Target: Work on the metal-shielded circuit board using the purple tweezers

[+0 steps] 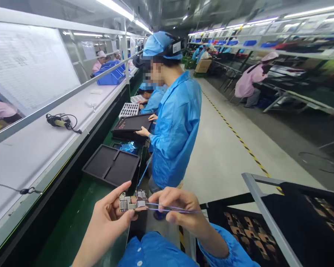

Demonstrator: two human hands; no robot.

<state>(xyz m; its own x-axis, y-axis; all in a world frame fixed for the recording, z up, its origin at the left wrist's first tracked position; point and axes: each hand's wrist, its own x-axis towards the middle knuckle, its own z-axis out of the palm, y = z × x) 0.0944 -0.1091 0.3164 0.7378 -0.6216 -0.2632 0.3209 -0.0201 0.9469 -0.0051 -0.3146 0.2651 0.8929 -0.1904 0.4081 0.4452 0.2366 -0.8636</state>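
My left hand (107, 222) pinches a small circuit board (132, 201) between thumb and fingers, low in the view over the green conveyor (80, 218). My right hand (180, 209) grips thin metal tweezers (167, 208), their tips touching the board's right end. A black two-compartment tray (111, 166) lies on the conveyor just beyond my hands.
A co-worker in a blue gown (175, 126) stands ahead at the line with hands on a black tray (132, 124). Black trays of boards (247, 233) sit in a metal rack (264, 211) at lower right. A white shelf (39, 144) runs along the left. Other workers sit across the aisle.
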